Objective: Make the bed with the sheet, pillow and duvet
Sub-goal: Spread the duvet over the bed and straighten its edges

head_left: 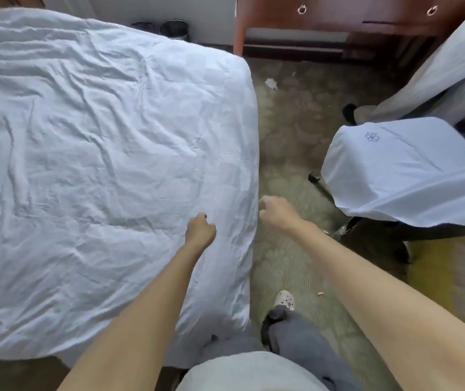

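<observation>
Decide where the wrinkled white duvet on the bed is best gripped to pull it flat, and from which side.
Grip the duvet along its free edge hanging over the aisle side, coming from the carpet: that border is loose and reachable, while the middle lies flat.

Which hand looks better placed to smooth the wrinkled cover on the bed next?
Probably the left: the left hand is over the cover near its edge, while the right hand hangs just past it, above the carpet.
</observation>
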